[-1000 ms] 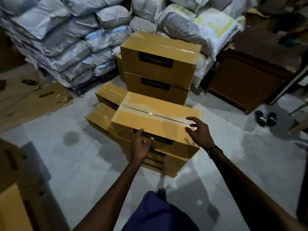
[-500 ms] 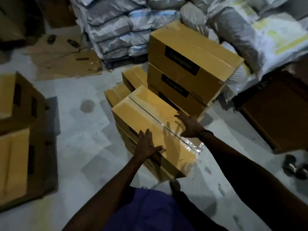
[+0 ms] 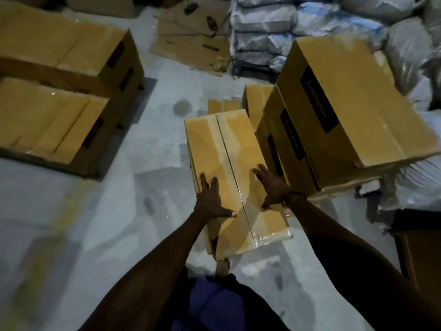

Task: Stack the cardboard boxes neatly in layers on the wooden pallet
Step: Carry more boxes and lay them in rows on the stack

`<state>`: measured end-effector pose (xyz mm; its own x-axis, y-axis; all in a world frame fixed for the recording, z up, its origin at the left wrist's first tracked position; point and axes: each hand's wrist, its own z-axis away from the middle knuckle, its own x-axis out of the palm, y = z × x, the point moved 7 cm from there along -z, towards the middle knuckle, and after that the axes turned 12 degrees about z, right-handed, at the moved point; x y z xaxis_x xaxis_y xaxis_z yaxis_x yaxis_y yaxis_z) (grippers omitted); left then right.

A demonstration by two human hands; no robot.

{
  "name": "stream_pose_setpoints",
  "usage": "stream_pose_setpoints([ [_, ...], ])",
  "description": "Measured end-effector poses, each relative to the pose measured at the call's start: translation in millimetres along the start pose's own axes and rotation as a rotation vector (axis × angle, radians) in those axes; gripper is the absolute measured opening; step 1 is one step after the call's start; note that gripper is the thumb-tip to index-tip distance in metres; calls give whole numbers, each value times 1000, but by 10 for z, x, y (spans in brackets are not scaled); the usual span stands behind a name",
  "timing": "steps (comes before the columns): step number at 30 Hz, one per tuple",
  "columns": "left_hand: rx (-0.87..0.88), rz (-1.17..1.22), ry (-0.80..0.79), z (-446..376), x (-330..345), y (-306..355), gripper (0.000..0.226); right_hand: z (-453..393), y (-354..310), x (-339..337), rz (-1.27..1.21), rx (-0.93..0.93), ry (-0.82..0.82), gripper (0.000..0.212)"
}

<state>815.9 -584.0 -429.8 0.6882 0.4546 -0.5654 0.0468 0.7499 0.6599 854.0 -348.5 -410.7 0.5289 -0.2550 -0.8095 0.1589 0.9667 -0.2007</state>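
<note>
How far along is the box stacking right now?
Partly done. At the left, the stacked boxes already sit in two levels; the pallet under them is not clearly visible. In hand: the left hand and right hand lie flat on the top box of the middle pile, with no grip closed round it yet. Left: that pile, the smaller boxes behind it, and the two large boxes at right.

floor: grey concrete, bit stained
on it: box stacks, flattened cardboard, piled sacks, a bare foot
</note>
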Motion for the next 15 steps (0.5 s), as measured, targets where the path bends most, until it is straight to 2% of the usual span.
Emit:
stream_pose_setpoints([
  [8,-108,27,93,-14,107,32,155,-66,-32,22,-60,-78,66,152],
  [15,-168,40,162,156,-162,-88,150,-45,-486,-175,13,-115,66,151],
])
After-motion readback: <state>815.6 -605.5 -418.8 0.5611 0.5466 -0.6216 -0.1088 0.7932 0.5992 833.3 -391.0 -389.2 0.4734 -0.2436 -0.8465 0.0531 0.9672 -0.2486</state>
